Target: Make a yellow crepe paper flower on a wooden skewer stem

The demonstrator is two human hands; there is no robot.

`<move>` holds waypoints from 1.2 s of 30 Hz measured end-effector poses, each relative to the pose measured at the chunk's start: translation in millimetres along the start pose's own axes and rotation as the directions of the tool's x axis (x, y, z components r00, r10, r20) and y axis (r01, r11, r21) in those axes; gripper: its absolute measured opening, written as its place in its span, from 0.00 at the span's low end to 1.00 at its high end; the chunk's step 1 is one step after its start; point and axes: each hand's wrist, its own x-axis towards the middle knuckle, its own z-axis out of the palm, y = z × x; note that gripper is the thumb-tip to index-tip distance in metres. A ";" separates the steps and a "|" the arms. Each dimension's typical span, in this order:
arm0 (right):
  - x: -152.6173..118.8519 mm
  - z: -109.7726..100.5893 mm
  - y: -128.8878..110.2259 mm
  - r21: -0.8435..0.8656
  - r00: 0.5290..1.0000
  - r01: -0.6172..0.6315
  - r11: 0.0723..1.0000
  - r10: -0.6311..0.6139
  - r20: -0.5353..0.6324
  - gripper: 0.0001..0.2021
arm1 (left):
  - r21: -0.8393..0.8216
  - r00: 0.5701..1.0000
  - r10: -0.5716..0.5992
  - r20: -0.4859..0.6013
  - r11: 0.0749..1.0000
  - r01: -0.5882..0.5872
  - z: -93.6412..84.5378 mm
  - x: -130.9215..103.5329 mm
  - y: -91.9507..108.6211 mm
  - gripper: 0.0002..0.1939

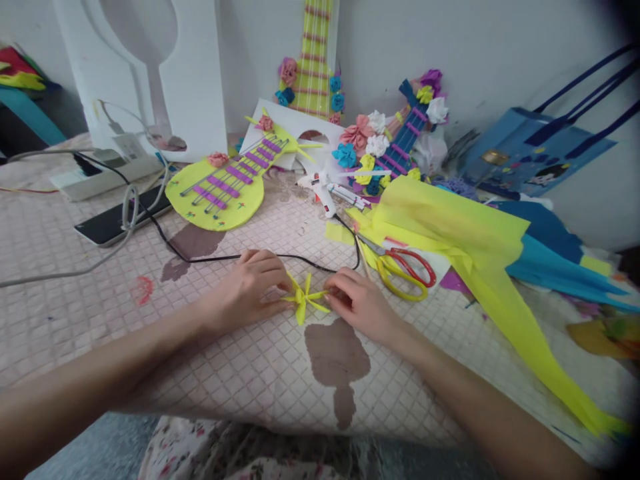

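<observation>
1. We see a bright-yellow, star-shaped papery flower (301, 297).
2. Our pale, flat table cover (225, 377) bears a diamond grid and brownish patches (337, 353).
3. We see a yellow, guitar-shaped papery cutout (247, 205) striped purple.

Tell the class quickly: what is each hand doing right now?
Left hand: closed, fingertips pinching the yellow star-shaped piece at its left side.
Right hand: closed, fingertips pinching a right-hand tip of that same piece.

One yellow paper flower (301, 299), two hands (255, 283) (363, 303), three craft guitars (250, 200) (315, 83) (400, 145), one glue gun (324, 197), one power strip (83, 187) and one blue bag (525, 150) are being seen.
</observation>
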 end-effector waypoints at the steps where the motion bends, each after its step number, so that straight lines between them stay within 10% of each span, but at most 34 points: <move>1: 0.2 0.3 -1.3 -0.008 1.000 0.001 1.000 -0.001 0.014 0.03 | 0.012 1.000 0.011 0.021 1.000 -0.011 -0.4 -0.1 -0.5 0.07; 12: -1.6 -2.0 -9.7 0.094 0.998 0.065 0.993 -0.066 0.010 0.05 | 0.037 0.978 -0.062 -0.200 0.997 0.070 6.0 1.0 -10.0 0.06; 20: -1.6 -0.2 -9.1 0.014 0.986 0.162 0.987 -0.162 0.042 0.07 | 0.063 0.996 -0.001 0.091 0.998 -0.005 -3.0 -0.4 8.0 0.12; 31: -3.0 2.4 -13.8 -0.015 0.989 0.130 0.991 -0.131 -0.073 0.05 | 0.084 0.992 -0.034 -0.124 0.995 0.044 1.8 -1.1 0.5 0.03; 36: -2.4 4.4 -17.4 -0.003 0.985 0.141 0.990 -0.141 -0.097 0.05 | 0.045 0.999 -0.005 -0.050 0.999 0.007 5.4 -2.3 18.0 0.11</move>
